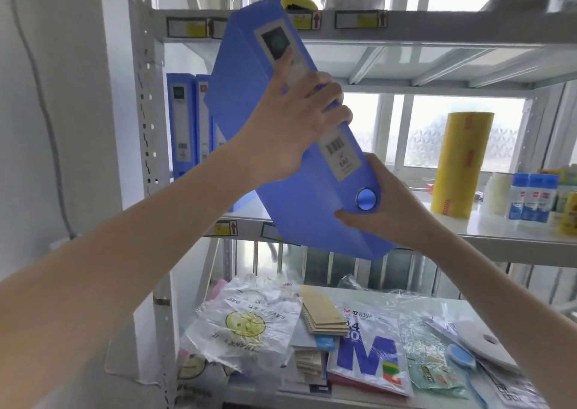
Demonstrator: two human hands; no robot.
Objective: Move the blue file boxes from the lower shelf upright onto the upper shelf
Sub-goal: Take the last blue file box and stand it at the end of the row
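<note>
Two hands, the left hand and the right hand, are holding one tilted blue file box. At least two more blue file boxes are standing upright behind it. One yellow roll is standing alone.

Person, two arms entering from lower left and lower right of the frame. Left hand and right hand: bare, no rings, no gloves. Forearms bare; no sleeves, watch or bracelets visible.
</note>
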